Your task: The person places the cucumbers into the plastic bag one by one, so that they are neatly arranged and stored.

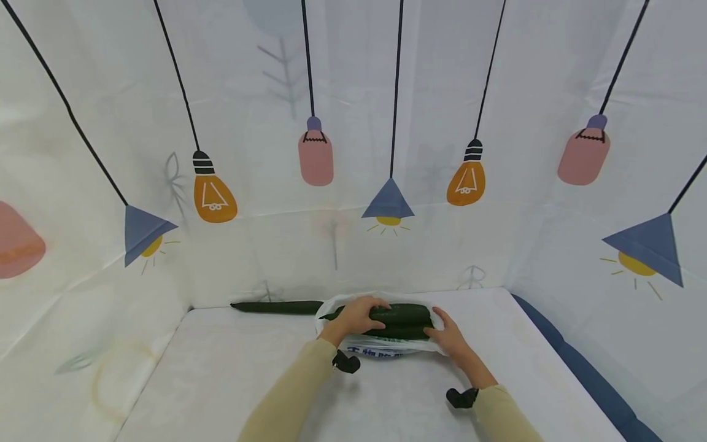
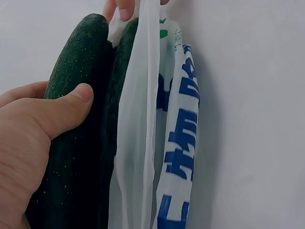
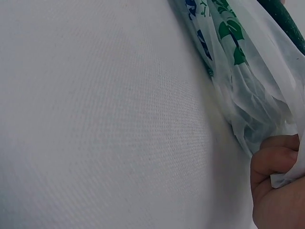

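From the head camera, the left hand [image 1: 356, 316] grips a dark cucumber [image 1: 400, 314] that lies in the mouth of a thin plastic bag [image 1: 381, 351] near the far edge of the bench [image 1: 221, 374]. The right hand [image 1: 450, 337] holds the bag's right end. A second cucumber sits under the first, so two appear to be in or part-way in, while a third cucumber [image 1: 276, 307] lies outside against the far edge, to the left.

The left wrist camera shows the thumb curled over the upper cucumber [image 2: 76, 119], the lower one just beside it, and the bag's film with blue print [image 2: 181, 143] alongside. How deep either sits is cut off.

The right wrist camera shows fingers [image 3: 274, 181] pinching a fold of the bag [image 3: 243, 95]; the rest of the hand is out of frame.
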Motion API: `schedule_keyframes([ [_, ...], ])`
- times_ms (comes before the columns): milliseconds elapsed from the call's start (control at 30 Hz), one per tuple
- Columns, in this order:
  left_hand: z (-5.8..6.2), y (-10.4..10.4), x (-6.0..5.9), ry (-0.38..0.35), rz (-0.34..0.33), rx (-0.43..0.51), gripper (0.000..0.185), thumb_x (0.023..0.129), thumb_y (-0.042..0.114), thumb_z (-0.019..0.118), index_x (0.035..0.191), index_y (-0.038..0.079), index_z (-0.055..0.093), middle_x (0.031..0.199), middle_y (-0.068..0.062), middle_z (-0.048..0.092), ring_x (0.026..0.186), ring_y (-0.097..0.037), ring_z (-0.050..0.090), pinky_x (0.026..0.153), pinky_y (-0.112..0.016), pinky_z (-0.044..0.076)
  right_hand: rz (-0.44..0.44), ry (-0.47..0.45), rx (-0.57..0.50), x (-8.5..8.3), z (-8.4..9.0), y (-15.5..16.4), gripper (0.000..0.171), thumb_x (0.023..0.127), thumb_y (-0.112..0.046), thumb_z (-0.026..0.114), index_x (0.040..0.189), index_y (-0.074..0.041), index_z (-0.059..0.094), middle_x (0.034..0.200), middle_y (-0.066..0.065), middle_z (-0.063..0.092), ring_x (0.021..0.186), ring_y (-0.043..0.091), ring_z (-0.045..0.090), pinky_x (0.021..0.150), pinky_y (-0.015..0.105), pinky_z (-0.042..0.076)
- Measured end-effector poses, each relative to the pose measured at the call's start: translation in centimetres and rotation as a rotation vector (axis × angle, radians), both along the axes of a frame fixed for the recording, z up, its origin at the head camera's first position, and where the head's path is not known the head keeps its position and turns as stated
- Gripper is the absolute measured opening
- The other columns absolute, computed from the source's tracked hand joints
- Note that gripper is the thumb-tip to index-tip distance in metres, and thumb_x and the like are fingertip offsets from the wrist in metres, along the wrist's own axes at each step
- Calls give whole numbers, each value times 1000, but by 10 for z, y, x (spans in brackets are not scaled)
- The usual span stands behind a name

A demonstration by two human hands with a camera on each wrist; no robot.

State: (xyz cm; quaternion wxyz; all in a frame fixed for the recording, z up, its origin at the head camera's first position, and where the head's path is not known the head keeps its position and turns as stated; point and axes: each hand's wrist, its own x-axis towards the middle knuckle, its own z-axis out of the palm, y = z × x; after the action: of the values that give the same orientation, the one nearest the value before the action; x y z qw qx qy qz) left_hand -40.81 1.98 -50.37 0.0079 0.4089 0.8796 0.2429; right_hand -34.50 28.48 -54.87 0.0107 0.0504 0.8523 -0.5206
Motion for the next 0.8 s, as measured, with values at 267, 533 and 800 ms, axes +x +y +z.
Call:
schedule_keyframes([
  [267, 1, 7, -1, 51, -9, -7, 42, 76, 35, 67, 117, 31, 55, 103, 14, 53, 93, -6, 50, 76, -25, 43, -7, 0, -15, -1, 0, 3, 72, 81, -27, 61, 139, -13, 22, 143, 16, 13, 129, 36, 7, 97, 57, 10],
  [533, -6, 2, 0, 50, 18, -31, 42, 75, 38, 68, 115, 31, 56, 97, 13, 52, 81, -3, 49, 69, -23, 43, 8, -6, -32, 0, -9, -5, 74, 79, -31, 64, 139, -14, 23, 143, 16, 14, 129, 37, 7, 97, 58, 10],
  [800, -13, 6, -1, 83, -15, 6, 43, 76, 36, 68, 116, 28, 57, 97, 11, 53, 78, -3, 48, 65, -21, 42, -19, 6, -22, 3, -8, -2, 71, 81, -28, 62, 139, -15, 24, 142, 16, 15, 129, 37, 8, 97, 58, 9],
])
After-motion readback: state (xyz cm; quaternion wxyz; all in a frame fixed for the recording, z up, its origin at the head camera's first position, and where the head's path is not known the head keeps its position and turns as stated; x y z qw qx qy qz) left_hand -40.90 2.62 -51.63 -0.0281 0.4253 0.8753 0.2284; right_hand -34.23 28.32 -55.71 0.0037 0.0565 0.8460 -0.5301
